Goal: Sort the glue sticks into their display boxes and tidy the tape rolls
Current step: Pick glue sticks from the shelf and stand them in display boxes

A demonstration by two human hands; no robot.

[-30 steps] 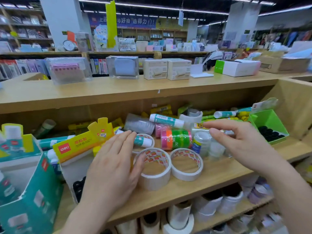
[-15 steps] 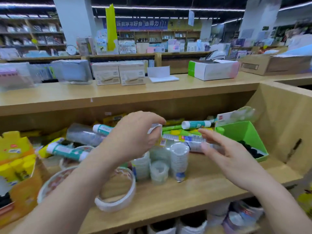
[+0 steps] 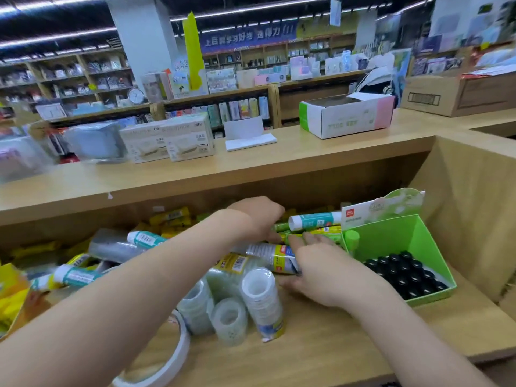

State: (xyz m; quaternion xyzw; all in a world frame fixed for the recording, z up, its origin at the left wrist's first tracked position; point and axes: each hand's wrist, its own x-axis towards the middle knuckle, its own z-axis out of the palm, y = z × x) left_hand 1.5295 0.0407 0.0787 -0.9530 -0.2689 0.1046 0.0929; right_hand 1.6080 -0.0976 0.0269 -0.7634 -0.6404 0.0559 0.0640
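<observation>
Working on the wooden shelf (image 3: 321, 342), you are reaching both hands into the loose pile at its back, just left of the green display box (image 3: 405, 241). That box is standing at the right end of the shelf, its floor already partly filled with upright black-capped glue sticks (image 3: 405, 272), and one green-capped stick (image 3: 352, 241) is standing at its left wall.

Your left hand (image 3: 258, 219) is curling knuckles-up over the green glue sticks (image 3: 315, 232) lying on their sides; whether its fingers are actually closing on one cannot be told, since they are hidden under the hand. Your right hand (image 3: 326, 270) is lying flat and spread, fingertips touching the same green sticks, gripping nothing.

While you are gathering, be taking only the green-bodied sticks. The white-and-teal stick (image 3: 314, 220) resting across the top of them likely belongs in another box, so be lifting it aside first. Be aligning the caps one way before you are lifting, so the sticks are dropping upright into the empty front left corner of the box.

Be keeping your right wrist clear of the small clear tape rolls (image 3: 245, 305) standing just beside it; they look light and easily toppled.
</observation>
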